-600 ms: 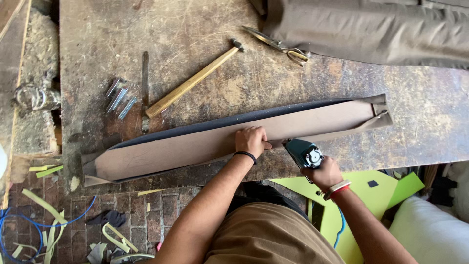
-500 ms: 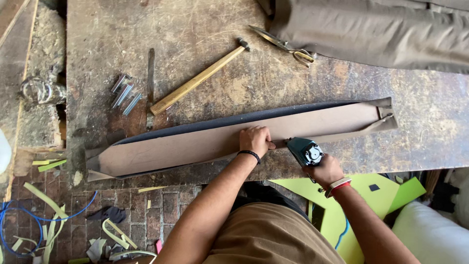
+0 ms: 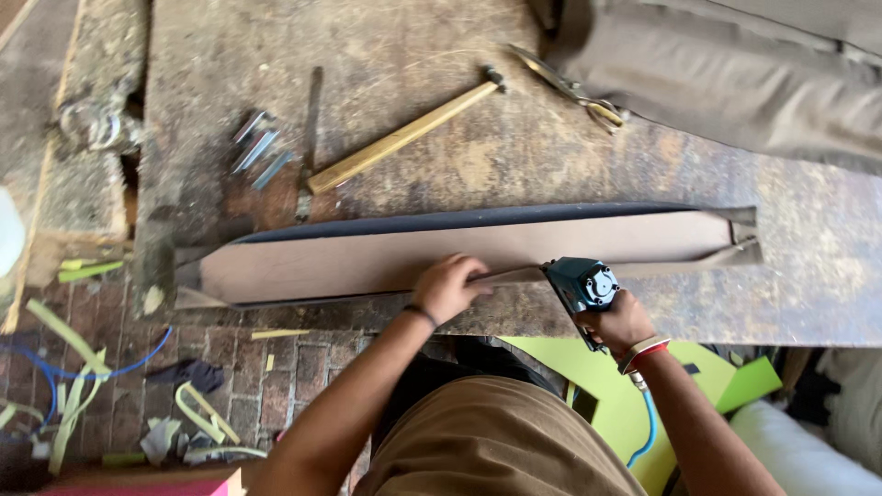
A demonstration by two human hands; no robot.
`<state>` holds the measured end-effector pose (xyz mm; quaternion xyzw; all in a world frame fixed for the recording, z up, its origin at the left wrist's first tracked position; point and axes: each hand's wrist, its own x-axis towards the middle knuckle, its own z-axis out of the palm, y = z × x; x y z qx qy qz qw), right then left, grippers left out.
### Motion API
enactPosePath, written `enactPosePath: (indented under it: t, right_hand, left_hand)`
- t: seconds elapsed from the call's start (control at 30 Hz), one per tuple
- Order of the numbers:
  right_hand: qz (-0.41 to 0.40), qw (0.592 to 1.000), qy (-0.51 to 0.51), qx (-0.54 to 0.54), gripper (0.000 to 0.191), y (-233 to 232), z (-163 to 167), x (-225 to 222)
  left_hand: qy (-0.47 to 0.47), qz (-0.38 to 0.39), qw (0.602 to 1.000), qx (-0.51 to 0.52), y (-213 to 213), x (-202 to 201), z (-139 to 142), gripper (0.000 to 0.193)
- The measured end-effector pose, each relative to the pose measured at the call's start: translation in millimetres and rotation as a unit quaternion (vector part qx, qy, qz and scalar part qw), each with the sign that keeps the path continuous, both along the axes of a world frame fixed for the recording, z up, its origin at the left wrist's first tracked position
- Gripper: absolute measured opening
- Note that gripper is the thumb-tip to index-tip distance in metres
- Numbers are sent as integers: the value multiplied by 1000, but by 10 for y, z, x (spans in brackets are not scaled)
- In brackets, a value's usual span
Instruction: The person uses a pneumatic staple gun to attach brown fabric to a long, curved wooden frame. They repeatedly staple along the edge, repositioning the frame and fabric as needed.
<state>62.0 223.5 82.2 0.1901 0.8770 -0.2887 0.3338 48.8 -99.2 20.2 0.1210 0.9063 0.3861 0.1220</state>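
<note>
Fingers (image 3: 473,272) press panel (image 3: 386,262) | long axis left-right | stapler (image 3: 581,283) nose left

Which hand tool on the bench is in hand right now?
The dark green power stapler, gripped by the right hand. The wooden-handled hammer and scissors lie untouched.

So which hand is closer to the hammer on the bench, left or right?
Left. The left hand presses the long brown panel just below the hammer; the right hand grips the teal power tool, farther right.
</note>
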Motion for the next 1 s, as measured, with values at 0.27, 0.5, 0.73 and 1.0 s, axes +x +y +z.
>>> enactPosePath:
  t: [0.27,0.5,0.73,1.0]
  right_hand:
    - [86,995,-1,-57,37,-1458,-33,-264]
    - [174,979,30,104,43,-1984,-137,-211]
    - [172,975,46,131,45,-1895,-280,-37]
    - [71,997,25,-11,41,-2253,-266,547]
  left_hand:
    - [205,137,955,-166,-1703,939,229,21]
    - [204,69,965,-148,-2001,726,-157,15]
    - [91,128,983,-96,-1994,295,84,21]
    - [53,105,991,-62,-2063,207,143,23]
